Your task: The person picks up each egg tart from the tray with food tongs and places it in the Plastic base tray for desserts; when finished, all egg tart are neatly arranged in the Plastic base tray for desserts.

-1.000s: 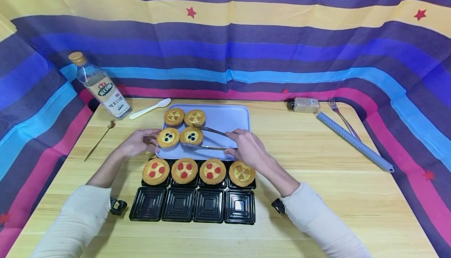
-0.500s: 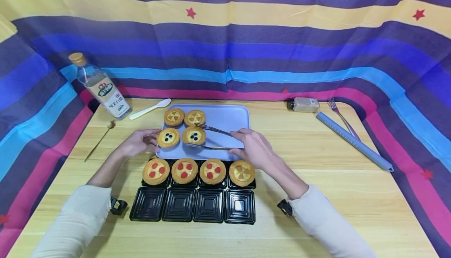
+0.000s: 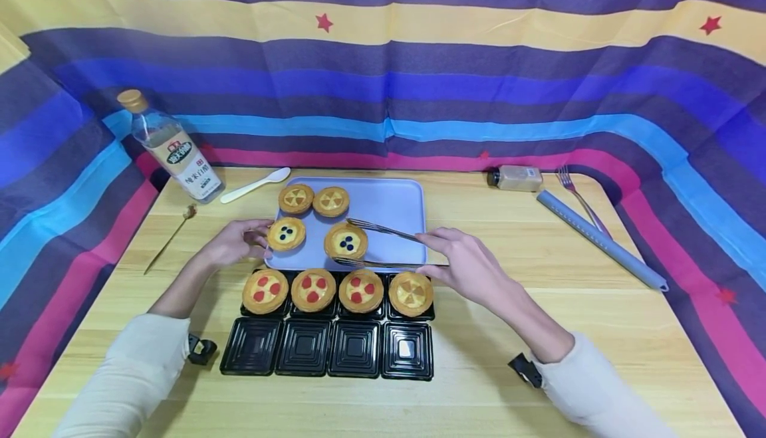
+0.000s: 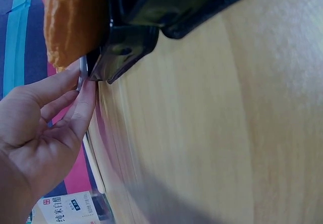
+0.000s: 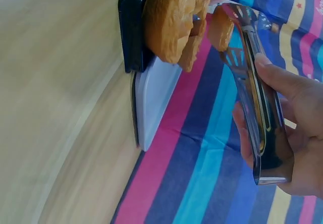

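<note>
Blueberry tart [image 3: 346,242] is being clamped in tongs [image 3: 383,246] gripped by right hand [image 3: 469,266]; tray [image 3: 391,207] edge is being touched by relaxed left hand [image 3: 236,242]

The bottle [image 4: 70,211] label is cut off by the left wrist view's bottom edge.

We reach both forearms forward in pale sleeves. Our left hand [image 3: 236,241] lies low with its fingers nearly straight and relaxed. Our right hand [image 3: 469,266] is raised a little, its thumb and fingers curled in a pinching grip.
</note>
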{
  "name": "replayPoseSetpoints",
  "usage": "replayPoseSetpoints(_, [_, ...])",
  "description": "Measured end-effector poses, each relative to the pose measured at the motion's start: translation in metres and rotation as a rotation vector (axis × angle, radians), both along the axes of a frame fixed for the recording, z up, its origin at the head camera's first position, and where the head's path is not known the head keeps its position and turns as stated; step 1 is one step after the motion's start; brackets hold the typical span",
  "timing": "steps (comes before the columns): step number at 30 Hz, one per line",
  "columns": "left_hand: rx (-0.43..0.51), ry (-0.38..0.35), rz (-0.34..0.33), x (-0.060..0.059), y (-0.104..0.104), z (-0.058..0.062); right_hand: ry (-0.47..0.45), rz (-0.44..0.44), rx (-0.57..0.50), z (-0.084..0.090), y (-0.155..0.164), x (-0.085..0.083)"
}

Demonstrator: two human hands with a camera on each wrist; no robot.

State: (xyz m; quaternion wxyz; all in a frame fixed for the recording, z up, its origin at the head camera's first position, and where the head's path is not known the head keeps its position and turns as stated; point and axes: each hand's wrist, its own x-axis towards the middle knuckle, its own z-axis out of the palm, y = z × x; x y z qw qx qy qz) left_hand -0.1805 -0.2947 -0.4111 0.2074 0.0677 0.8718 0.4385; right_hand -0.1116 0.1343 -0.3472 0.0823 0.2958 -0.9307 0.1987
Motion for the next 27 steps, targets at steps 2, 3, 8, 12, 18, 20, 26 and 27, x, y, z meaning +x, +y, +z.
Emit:
replayPoseSetpoints(2, [-0.002,-0.003,0.001,0.000,0.000,0.001,0.005,0.001,0.001,0.001,0.006,0.005])
replayPoseSetpoints(3, [-0.001,-0.005,0.002,0.000,0.000,0.001,0.007,0.000,0.001,0.002,0.008,0.007])
replayPoseSetpoints(8, [-0.001,-0.009,0.006,0.001,0.000,0.002,0.018,0.006,-0.004,0.005,0.019,0.018])
replayPoseSetpoints(12, [-0.008,-0.004,0.007,0.001,0.001,0.001,0.028,0.024,-0.012,0.005,0.028,0.027])
replayPoseSetpoints(18, [-0.015,0.004,0.002,0.001,0.003,0.000,0.027,0.041,-0.026,0.004,0.050,0.043])
replayPoseSetpoints(20, [-0.018,0.005,0.001,0.002,0.003,0.000,0.040,0.055,-0.032,0.003,0.058,0.048])
replayPoseSetpoints(26, [-0.027,-0.005,0.012,0.002,0.003,0.002,0.074,0.086,-0.039,0.001,0.078,0.064])
replayPoseSetpoints(27, [-0.027,-0.008,0.015,0.002,0.003,0.003,0.078,0.088,-0.035,0.001,0.080,0.066])
